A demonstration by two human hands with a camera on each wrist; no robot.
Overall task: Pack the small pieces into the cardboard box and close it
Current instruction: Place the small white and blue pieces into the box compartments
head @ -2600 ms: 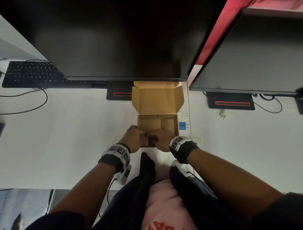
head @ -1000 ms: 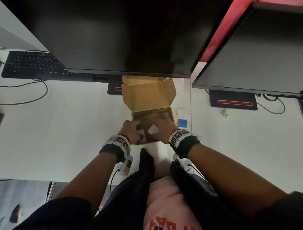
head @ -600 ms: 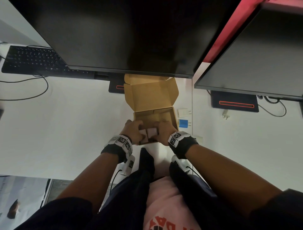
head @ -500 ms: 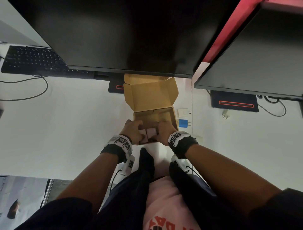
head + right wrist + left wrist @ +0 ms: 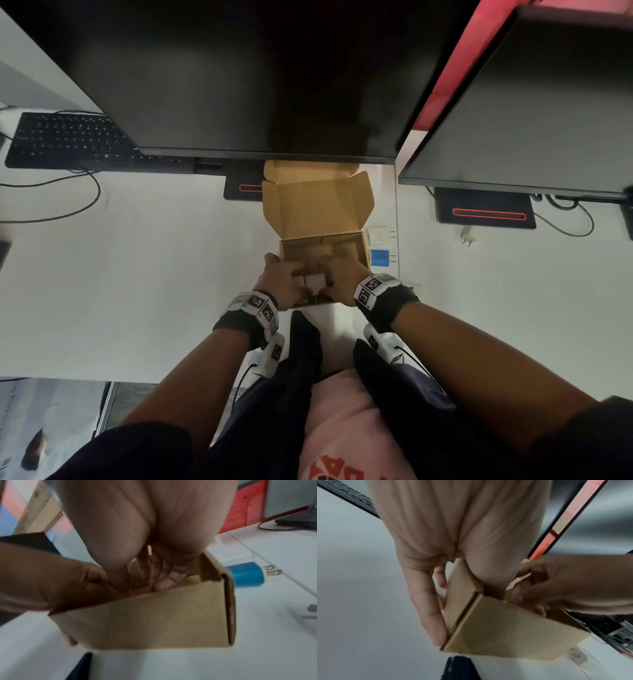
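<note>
Head view: cardboard box (image 5: 322, 246) sits on the desk (image 5: 144, 274) at its near edge, lid flap upright and open. My left hand (image 5: 279, 281) clamps the box's left near corner, thumb inside, fingers on the outer wall. My right hand (image 5: 342, 279) is down inside the box, pinching a small white piece (image 5: 315, 281) near the front wall. Packing looks midway. A blue plug (image 5: 379, 257) and a white plug (image 5: 378, 234) lie just right of the box, not yet packed. Closing the lid remains.
</note>
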